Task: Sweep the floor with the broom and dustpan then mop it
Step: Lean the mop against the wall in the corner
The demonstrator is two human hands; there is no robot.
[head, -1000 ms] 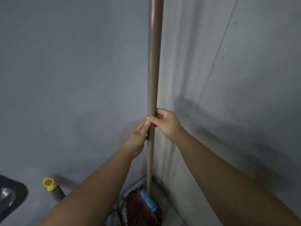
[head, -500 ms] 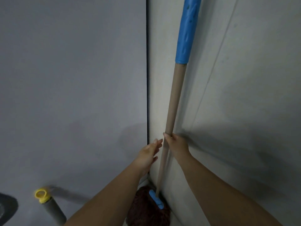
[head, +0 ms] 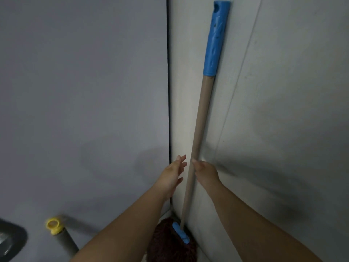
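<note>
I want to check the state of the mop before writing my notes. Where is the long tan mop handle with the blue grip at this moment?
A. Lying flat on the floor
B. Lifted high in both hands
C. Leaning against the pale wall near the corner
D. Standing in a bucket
C: the long tan mop handle with the blue grip leans against the pale wall near the corner, its dark red mop head down at the floor.

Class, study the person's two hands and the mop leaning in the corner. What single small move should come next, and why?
Probably draw both hands back and leave the mop standing. It leans against the wall with its head on the floor; the left hand is open and clear of the pole, and the right hand shows no closed grip on it.
</note>
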